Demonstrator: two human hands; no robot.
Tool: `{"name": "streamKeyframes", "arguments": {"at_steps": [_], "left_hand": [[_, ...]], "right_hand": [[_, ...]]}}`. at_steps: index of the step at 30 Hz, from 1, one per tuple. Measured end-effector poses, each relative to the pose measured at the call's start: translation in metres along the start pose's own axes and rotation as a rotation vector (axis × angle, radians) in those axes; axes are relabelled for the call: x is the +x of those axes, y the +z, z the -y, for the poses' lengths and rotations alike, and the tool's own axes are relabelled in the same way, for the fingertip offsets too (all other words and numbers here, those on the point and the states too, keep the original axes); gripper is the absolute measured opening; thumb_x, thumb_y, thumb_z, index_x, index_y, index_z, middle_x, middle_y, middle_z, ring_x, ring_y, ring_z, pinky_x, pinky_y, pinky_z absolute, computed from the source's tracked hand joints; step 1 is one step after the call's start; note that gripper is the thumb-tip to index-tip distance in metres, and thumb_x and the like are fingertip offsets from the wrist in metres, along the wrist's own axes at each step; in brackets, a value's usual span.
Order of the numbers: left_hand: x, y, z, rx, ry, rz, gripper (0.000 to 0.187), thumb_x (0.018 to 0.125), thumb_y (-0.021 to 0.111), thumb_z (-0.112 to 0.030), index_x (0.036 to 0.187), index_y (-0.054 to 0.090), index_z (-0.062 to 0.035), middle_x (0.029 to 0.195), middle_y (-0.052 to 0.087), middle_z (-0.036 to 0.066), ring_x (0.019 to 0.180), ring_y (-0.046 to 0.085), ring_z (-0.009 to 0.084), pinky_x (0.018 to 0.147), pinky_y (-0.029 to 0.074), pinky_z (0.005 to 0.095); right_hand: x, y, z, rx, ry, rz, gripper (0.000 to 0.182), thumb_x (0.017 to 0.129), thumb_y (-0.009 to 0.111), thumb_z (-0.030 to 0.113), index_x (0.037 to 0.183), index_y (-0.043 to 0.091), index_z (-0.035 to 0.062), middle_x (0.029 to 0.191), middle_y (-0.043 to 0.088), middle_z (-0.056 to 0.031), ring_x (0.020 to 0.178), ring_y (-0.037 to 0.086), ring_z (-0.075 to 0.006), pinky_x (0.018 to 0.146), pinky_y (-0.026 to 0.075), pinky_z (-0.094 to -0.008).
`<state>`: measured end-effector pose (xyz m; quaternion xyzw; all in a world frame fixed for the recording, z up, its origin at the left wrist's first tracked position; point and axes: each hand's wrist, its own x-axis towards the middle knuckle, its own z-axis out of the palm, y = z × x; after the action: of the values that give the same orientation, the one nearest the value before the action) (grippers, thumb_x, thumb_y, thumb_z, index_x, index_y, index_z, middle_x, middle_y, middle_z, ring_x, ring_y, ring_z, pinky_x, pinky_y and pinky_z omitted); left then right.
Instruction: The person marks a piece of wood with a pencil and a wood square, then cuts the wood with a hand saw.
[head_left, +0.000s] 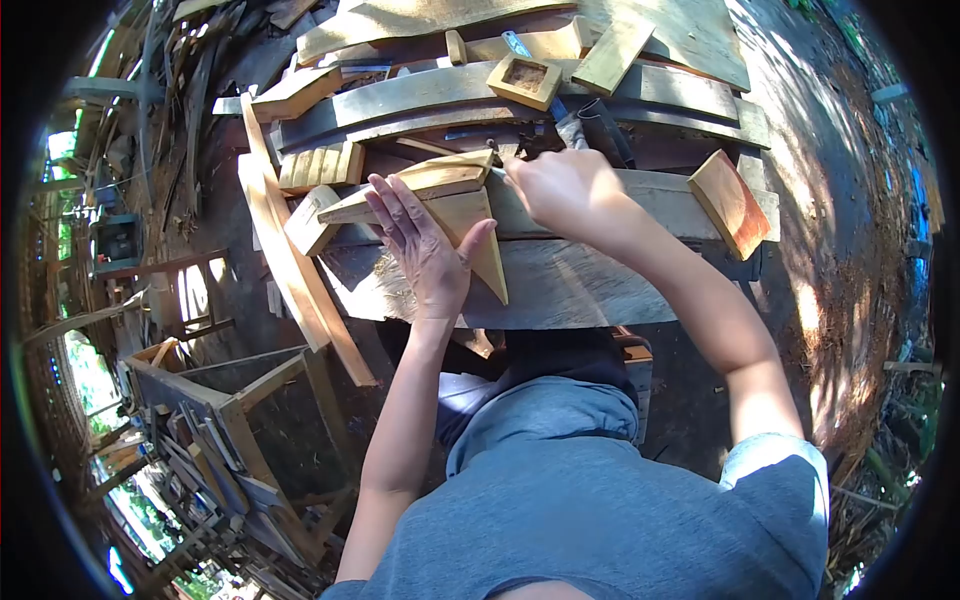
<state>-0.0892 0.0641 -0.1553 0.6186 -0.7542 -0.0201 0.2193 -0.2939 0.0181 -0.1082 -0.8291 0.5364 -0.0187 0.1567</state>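
Observation:
My left hand (425, 245) lies flat with fingers stretched out and thumb apart, pressing against two joined wooden pieces. The upper piece is a narrow wooden block (445, 176). Below it, a triangular board (483, 240) points toward me, partly covered by my left hand. My right hand (565, 190) is closed in a fist at the right end of the block. A thin, shiny bit shows at its fingers, but the rest of what it grips is hidden. Both pieces rest on the plank workbench (570, 285).
A square wooden frame block (525, 80), a blue-handled tool (571, 130) and a board offcut (614, 55) lie beyond my hands. To the right stands a reddish-faced wood block (733, 205). A grooved block (322, 168) and long strips (290, 255) sit left; a wooden crate (240, 400) is lower left.

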Motion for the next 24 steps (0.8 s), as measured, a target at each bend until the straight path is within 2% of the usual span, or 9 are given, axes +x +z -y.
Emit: {"name": "streamKeyframes", "arguments": {"at_steps": [4, 7, 8, 11, 12, 15, 18, 23, 24], "left_hand": [[-0.001, 0.005, 0.003, -0.005, 0.024, -0.033, 0.116, 0.083, 0.061, -0.066, 0.154, -0.001, 0.0023, 0.162, -0.006, 0.023, 0.149, -0.007, 0.0398, 0.121, 0.003, 0.0494], [0.000, 0.003, 0.001, 0.020, 0.022, -0.021, 0.121, 0.080, 0.068, -0.061, 0.153, -0.002, 0.0040, 0.161, -0.006, 0.024, 0.150, -0.007, 0.0397, 0.121, 0.004, 0.0487], [0.000, 0.001, 0.000, 0.017, 0.008, -0.004, 0.121, 0.080, 0.068, -0.061, 0.154, -0.002, 0.0038, 0.161, -0.006, 0.024, 0.150, -0.007, 0.0393, 0.121, 0.004, 0.0493], [0.000, 0.003, 0.002, 0.076, -0.010, 0.006, 0.121, 0.080, 0.066, -0.064, 0.154, -0.003, 0.0029, 0.162, -0.006, 0.023, 0.150, -0.008, 0.0385, 0.120, 0.003, 0.0510], [0.000, 0.004, 0.003, 0.075, -0.019, 0.012, 0.121, 0.080, 0.066, -0.064, 0.154, -0.003, 0.0029, 0.162, -0.006, 0.023, 0.150, -0.008, 0.0385, 0.120, 0.003, 0.0510], [-0.003, 0.006, 0.004, 0.012, 0.011, 0.000, 0.122, 0.079, 0.063, -0.068, 0.154, -0.003, 0.0018, 0.162, -0.006, 0.022, 0.150, -0.010, 0.0377, 0.120, 0.000, 0.0521], [0.000, 0.003, 0.003, 0.023, -0.023, 0.022, 0.122, 0.079, 0.061, -0.070, 0.154, -0.004, 0.0013, 0.162, -0.007, 0.021, 0.150, -0.012, 0.0369, 0.119, -0.002, 0.0535], [0.001, 0.005, 0.004, 0.064, -0.026, 0.015, 0.122, 0.079, 0.061, -0.071, 0.154, -0.004, 0.0012, 0.162, -0.006, 0.021, 0.150, -0.011, 0.0370, 0.118, -0.002, 0.0547], [0.000, 0.006, 0.005, 0.069, -0.021, 0.006, 0.122, 0.079, 0.061, -0.070, 0.154, -0.004, 0.0009, 0.162, -0.006, 0.021, 0.150, -0.010, 0.0371, 0.119, -0.001, 0.0547]], "right_hand": [[-0.036, -0.023, 0.010, -0.009, -0.107, -0.238, 0.022, 0.096, 0.052, 0.028, 0.099, 0.064, 0.0094, 0.070, 0.069, -0.0131, 0.061, 0.069, -0.0293, 0.054, 0.053, -0.0411], [0.005, 0.018, -0.008, -0.039, -0.027, -0.104, 0.022, 0.096, 0.053, 0.027, 0.096, 0.065, 0.0091, 0.072, 0.070, -0.0139, 0.064, 0.070, -0.0297, 0.056, 0.054, -0.0414], [0.013, 0.017, -0.012, 0.052, 0.005, -0.102, 0.020, 0.091, 0.051, 0.019, 0.090, 0.068, 0.0084, 0.080, 0.072, -0.0116, 0.074, 0.072, -0.0293, 0.064, 0.056, -0.0411], [-0.003, -0.009, -0.005, 0.011, 0.016, 0.054, 0.021, 0.092, 0.050, 0.019, 0.092, 0.068, 0.0088, 0.081, 0.072, -0.0113, 0.075, 0.072, -0.0300, 0.064, 0.056, -0.0417], [-0.021, -0.015, -0.003, 0.052, -0.069, -0.109, 0.022, 0.096, 0.053, 0.026, 0.093, 0.065, 0.0078, 0.074, 0.070, -0.0145, 0.070, 0.070, -0.0315, 0.059, 0.055, -0.0431], [-0.033, -0.014, 0.003, 0.045, -0.047, -0.173, 0.022, 0.096, 0.052, 0.026, 0.093, 0.065, 0.0080, 0.074, 0.069, -0.0147, 0.071, 0.070, -0.0326, 0.060, 0.055, -0.0438], [0.005, 0.025, -0.019, 0.064, 0.004, -0.097, 0.023, 0.096, 0.051, 0.026, 0.093, 0.065, 0.0086, 0.072, 0.069, -0.0148, 0.070, 0.070, -0.0333, 0.060, 0.055, -0.0434], [-0.028, -0.005, -0.001, 0.056, -0.006, -0.132, 0.024, 0.097, 0.050, 0.028, 0.099, 0.064, 0.0095, 0.071, 0.069, -0.0133, 0.068, 0.070, -0.0330, 0.060, 0.055, -0.0436], [-0.042, -0.021, 0.011, 0.073, -0.001, -0.201, 0.023, 0.094, 0.050, 0.022, 0.088, 0.069, 0.0102, 0.079, 0.072, -0.0144, 0.072, 0.072, -0.0317, 0.063, 0.057, -0.0444]]}}
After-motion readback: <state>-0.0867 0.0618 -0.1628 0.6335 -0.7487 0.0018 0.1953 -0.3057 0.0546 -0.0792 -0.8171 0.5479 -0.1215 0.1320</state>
